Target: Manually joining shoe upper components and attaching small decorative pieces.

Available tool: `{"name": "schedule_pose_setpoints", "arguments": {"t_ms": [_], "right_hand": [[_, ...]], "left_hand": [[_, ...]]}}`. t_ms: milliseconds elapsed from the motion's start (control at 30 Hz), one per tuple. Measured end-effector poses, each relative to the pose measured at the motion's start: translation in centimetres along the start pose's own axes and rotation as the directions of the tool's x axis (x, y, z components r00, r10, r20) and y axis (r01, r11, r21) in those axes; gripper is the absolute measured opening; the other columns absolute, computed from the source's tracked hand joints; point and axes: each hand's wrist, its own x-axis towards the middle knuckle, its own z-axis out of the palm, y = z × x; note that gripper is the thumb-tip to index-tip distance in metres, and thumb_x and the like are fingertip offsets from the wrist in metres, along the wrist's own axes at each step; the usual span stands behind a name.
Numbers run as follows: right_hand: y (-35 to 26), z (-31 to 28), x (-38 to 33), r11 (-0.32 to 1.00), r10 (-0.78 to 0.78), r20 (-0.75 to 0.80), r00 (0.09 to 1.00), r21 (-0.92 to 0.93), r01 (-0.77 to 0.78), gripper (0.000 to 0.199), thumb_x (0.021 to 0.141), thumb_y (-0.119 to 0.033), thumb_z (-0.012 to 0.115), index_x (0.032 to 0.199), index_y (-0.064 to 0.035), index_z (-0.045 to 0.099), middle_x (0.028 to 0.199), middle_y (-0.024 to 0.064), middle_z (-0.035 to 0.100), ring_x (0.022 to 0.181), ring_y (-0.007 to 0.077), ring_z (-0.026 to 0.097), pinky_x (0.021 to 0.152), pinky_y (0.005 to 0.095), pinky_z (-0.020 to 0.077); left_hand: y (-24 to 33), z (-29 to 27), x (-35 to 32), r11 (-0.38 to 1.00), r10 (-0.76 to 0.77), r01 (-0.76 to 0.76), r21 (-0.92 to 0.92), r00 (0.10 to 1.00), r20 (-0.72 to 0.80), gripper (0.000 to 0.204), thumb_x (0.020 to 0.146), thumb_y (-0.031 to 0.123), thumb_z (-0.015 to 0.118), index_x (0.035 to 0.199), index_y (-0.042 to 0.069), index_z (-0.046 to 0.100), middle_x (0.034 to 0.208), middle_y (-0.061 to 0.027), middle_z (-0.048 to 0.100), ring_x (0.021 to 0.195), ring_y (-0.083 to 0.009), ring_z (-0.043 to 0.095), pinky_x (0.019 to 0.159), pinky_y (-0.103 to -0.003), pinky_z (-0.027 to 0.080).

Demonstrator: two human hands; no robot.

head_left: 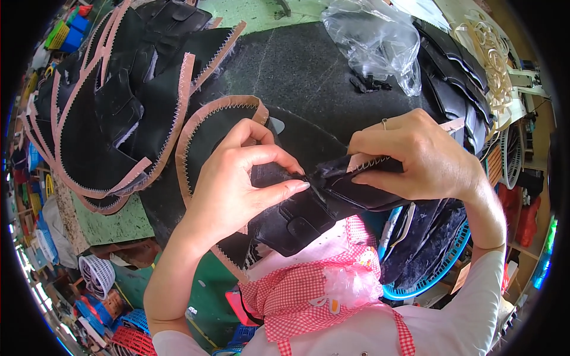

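Both hands meet over the near-centre of the table, working one black shoe-upper piece [309,204] w/ a pink zigzag-cut edge. Left hand [237,178] is pinched closed on the piece's left part, thumb & forefinger pressed together at the seam where the two hands meet, other fingers curled over the top. Right hand [415,157], ring on one finger, is closed round the piece's right end from above, fingers wrapped over the pink edge strip; the palm side is hidden. The piece hangs between the hands just above a red-checked apron [309,291], lower flap w/ a strap tab drooping toward the person. Far left: a fanned stack of similar black pieces [113,113] w/ pink borders lying on the dark felt-covered table [303,77]. Far centre-right: a crumpled clear plastic bag [374,38], small black bits beside it. Near right, under the right wrist: a blue basket [442,267] holding more dark pieces.
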Motion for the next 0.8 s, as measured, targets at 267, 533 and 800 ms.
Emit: {"name": "schedule_pose_setpoints", "arguments": {"t_ms": [267,533,800], "right_hand": [[-0.2,0.1,0.0,0.998,-0.034,0.002,0.999,-0.049,0.034,0.018,0.082,-0.013,0.077,0.096,-0.0064,0.068,0.086,0.0081,0.074,0.081,0.032,0.072,0.068,0.0419,0.0558],[-0.3,0.7,0.5,0.992,-0.065,-0.086,0.994,-0.115,0.055,0.015,0.084,-0.014,0.076,0.095,-0.0089,0.068,0.082,0.0066,0.072,0.077,0.0303,0.071,0.065,0.042,0.0547],[-1.0,1.9,0.2,0.96,-0.095,-0.151,0.984,-0.274,0.051,0.015,0.085,-0.019,0.077,0.093,-0.0115,0.066,0.077,0.0054,0.065,0.071,0.0265,0.069,0.061,0.0404,0.0531]], "left_hand": [[-0.2,0.1,0.0,1.0,0.011,-0.011,0.001,1.0,-0.007,0.024,0.073,0.011,0.092,0.093,0.004,0.079,0.103,-0.0034,0.05,0.099,-0.0153,0.056,0.088,-0.029,0.046],[0.2,0.2,0.1,0.999,0.008,-0.007,0.038,1.0,-0.022,0.024,0.074,0.011,0.092,0.091,0.003,0.077,0.102,-0.0039,0.051,0.099,-0.0163,0.056,0.088,-0.029,0.046],[-0.3,0.5,0.2,0.995,0.066,-0.059,0.079,0.995,-0.08,0.025,0.074,0.022,0.092,0.09,0.007,0.079,0.097,-0.0054,0.057,0.09,-0.0217,0.065,0.079,-0.035,0.053]]}}
